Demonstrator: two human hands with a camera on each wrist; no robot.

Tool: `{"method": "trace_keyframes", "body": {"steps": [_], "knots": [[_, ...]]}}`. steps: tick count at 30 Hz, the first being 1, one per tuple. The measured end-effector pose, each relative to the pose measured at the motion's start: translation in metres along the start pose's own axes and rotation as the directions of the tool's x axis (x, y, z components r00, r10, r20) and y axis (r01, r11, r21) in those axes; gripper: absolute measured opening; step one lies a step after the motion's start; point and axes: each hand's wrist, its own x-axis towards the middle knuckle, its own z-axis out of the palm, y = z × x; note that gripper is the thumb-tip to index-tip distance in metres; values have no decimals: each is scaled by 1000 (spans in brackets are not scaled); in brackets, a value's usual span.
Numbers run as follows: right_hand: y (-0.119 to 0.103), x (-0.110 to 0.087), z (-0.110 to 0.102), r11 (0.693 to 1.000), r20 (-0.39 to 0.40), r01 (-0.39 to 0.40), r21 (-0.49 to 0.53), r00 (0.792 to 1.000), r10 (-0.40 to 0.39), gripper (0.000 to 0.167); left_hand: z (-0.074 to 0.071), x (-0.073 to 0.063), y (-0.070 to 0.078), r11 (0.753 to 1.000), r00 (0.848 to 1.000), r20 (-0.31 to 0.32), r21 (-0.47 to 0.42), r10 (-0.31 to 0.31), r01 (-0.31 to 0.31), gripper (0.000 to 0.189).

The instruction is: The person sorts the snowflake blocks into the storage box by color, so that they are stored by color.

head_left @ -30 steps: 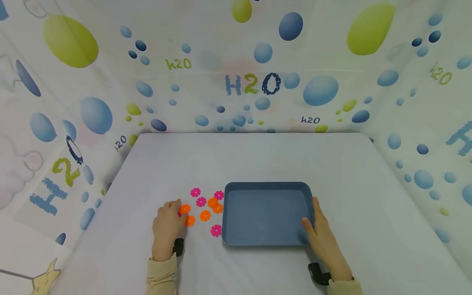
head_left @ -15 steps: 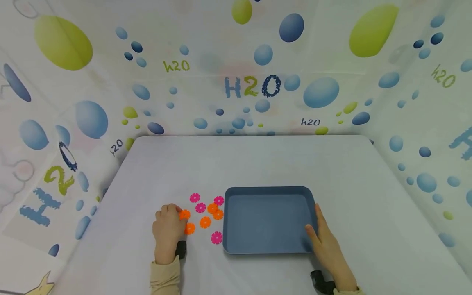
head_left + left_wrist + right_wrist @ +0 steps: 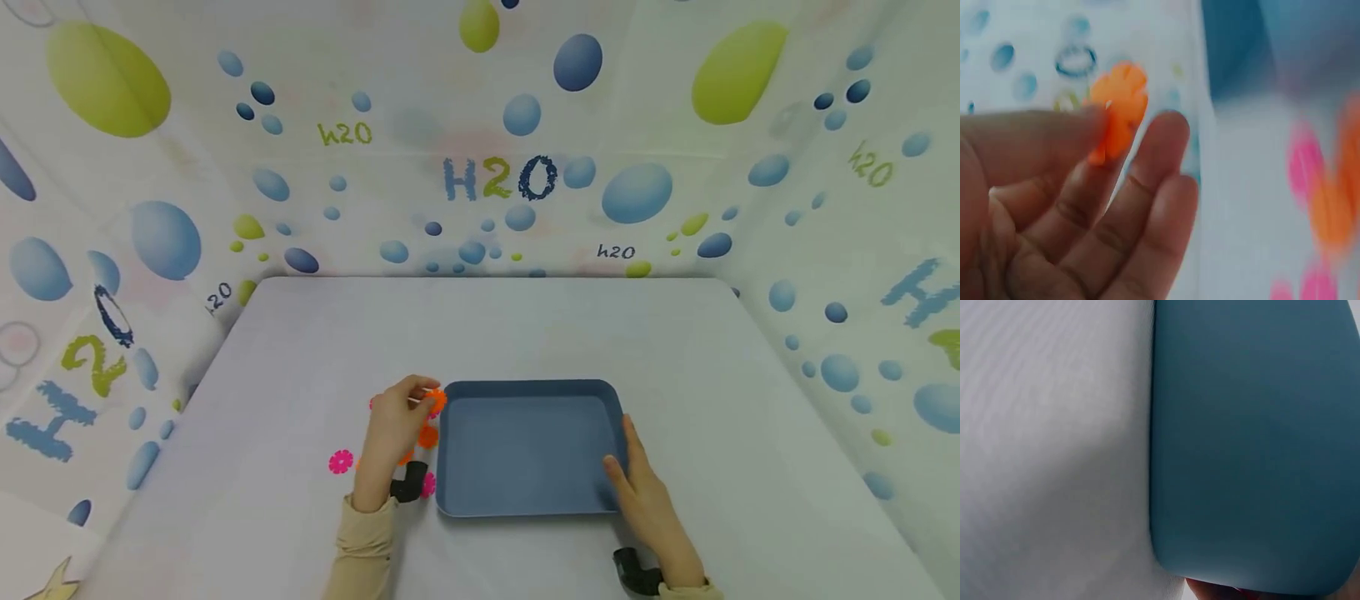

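Observation:
My left hand [image 3: 393, 429] pinches an orange flower-shaped piece [image 3: 437, 402] between thumb and fingertips, held at the left rim of the blue-grey tray [image 3: 528, 387]. In the left wrist view the orange piece [image 3: 1122, 103] is tilted nearly on edge; the last fingers are loosely bent below it. My right hand [image 3: 651, 508] holds the tray's right edge, thumb over the rim and fingers along the outside. The right wrist view shows the tray [image 3: 1254, 450] close up, with fingertips [image 3: 1213, 590] at its edge. Inside, the tray has nothing in it.
Under and beside my left hand lie more pieces, partly hidden: an orange flower piece [image 3: 428, 437] and a pink one [image 3: 429, 485] near the tray's left side. Farther left is another pink piece [image 3: 341, 462]. A white cloth [image 3: 495, 325] covers the table.
The left hand has lifted an orange flower piece and moved right to the tray's rim, uncovering a pink piece at left. The right hand keeps its place on the tray; the head view shifted slightly.

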Motion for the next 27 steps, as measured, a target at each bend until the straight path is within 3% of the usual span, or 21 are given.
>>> {"method": "trace_keyframes", "body": {"steps": [4, 8, 11, 14, 18, 20, 22, 24, 27], "knots": [[1, 2, 0, 1000, -5, 8, 10, 1000, -8, 67, 28, 13, 25, 975, 997, 71, -222, 11, 5, 25], [-1, 2, 0, 1000, 3, 13, 26, 1000, -13, 67, 56, 20, 44, 941, 981, 192, -329, -12, 76, 30], [-1, 1, -1, 999, 3, 10, 32, 1000, -11, 67, 79, 26, 57, 915, 952, 305, -377, -21, 141, 33], [0, 2, -1, 999, -6, 1, 37, 1000, -1, 67, 107, 31, 68, 875, 910, 413, -431, -26, 221, 35], [2, 3, 1, 999, -7, -11, 45, 1000, 11, 67, 140, 33, 77, 817, 864, 497, -465, -79, 342, 38], [2, 4, 2, 999, -4, -9, 44, 1000, 10, 67, 153, 32, 78, 782, 851, 513, -482, -115, 396, 37], [2, 3, 3, 999, -6, -4, 44, 1000, 4, 67, 164, 30, 78, 750, 846, 511, -498, -152, 435, 36], [2, 3, 3, 999, -10, 2, 43, 1000, -2, 66, 172, 28, 79, 729, 852, 494, -516, -175, 449, 32], [2, 1, 1, 999, -15, 6, 39, 1000, -5, 66, 183, 26, 81, 727, 871, 451, -530, -193, 436, 27]]}}
